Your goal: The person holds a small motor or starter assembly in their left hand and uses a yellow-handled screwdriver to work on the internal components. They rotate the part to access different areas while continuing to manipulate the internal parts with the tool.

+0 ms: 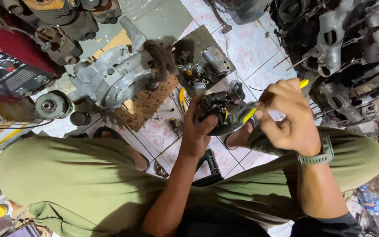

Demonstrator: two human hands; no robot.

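Dark round metal engine part (218,115), greasy and disc-shaped, sits above the knees over the tiled floor (246,48), cupped in the left hand (197,131), fingers wrapped around its near rim. The right hand (288,118) pinches a yellow-handled screwdriver (249,114), whose long axis runs from upper right down-left, tip into the part's face. With only one hand bracing it, I'd judge the tip could slip and gouge the wiring or thumb. Beyond lies a grey aluminium engine casing (115,77).

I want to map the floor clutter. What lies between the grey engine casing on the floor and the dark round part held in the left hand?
In the head view, between the engine casing and the round part lie a brown mat's corner and yellow-handled pliers on the tiled floor.
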